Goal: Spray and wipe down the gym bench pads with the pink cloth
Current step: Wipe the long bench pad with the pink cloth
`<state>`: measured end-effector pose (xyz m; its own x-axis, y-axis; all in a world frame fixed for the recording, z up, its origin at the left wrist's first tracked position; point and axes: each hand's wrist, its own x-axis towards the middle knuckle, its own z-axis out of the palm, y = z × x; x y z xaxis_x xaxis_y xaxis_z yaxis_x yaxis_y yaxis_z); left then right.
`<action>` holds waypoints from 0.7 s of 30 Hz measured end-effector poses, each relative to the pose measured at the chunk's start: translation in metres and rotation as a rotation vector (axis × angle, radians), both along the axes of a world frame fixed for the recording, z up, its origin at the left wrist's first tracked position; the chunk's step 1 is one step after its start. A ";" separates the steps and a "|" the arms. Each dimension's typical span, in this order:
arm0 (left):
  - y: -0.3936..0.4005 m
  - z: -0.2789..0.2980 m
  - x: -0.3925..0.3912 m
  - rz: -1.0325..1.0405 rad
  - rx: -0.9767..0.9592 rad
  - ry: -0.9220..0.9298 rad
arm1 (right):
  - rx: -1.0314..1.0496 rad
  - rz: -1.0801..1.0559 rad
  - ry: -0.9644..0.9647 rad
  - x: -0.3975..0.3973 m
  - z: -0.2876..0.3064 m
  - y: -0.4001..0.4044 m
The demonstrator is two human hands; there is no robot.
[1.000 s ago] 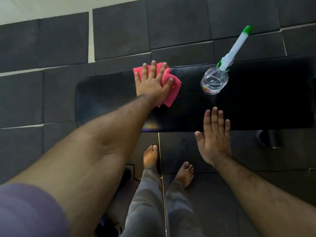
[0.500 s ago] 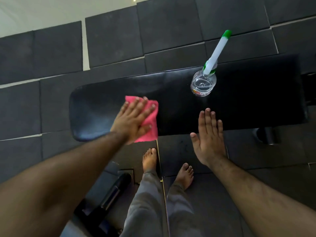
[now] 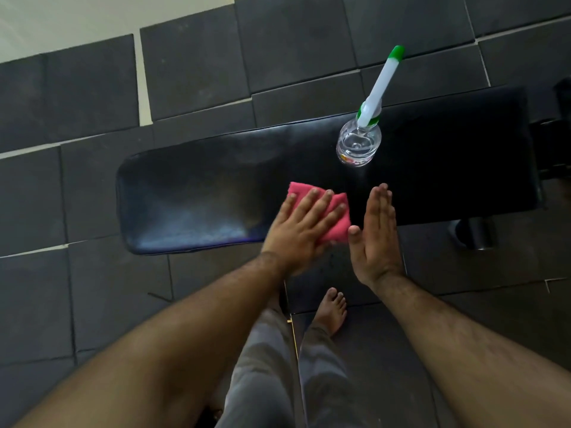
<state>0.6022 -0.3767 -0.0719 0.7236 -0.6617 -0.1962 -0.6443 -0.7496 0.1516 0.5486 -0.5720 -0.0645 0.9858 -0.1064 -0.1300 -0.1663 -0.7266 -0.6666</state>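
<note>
A black gym bench pad (image 3: 197, 193) runs across the middle of the view. My left hand (image 3: 299, 233) lies flat on the pink cloth (image 3: 336, 223) and presses it onto the pad's near edge. The cloth shows beyond my fingertips and at the right of my palm. My right hand (image 3: 375, 239) hovers flat at the near edge just right of the cloth, fingers straight and together, holding nothing. A clear spray bottle (image 3: 358, 145) with a white and green trigger head stands upright on the pad, beyond my right hand.
Dark rubber floor tiles (image 3: 92, 97) surround the bench, with a pale floor strip at the top left. A black bench leg (image 3: 475, 233) stands under the pad at the right. My bare foot (image 3: 332, 310) and grey trousers are below the pad's near edge.
My left hand has swept the cloth from the pad's far edge to its near edge, then rightwards until it lies beside my right hand. The right hand has stayed almost still.
</note>
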 end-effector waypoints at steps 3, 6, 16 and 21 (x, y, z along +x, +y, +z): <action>0.053 0.000 0.026 0.040 0.045 -0.002 | -0.047 0.020 -0.051 0.005 0.001 -0.007; 0.073 0.004 0.067 0.211 0.095 0.036 | -0.093 0.014 -0.137 0.025 0.008 -0.012; 0.006 0.012 0.088 0.382 -0.016 0.112 | 0.265 -0.354 -0.460 0.176 0.087 0.002; -0.015 0.015 0.092 0.493 -0.041 0.128 | 0.253 -0.385 -0.469 0.159 0.098 -0.003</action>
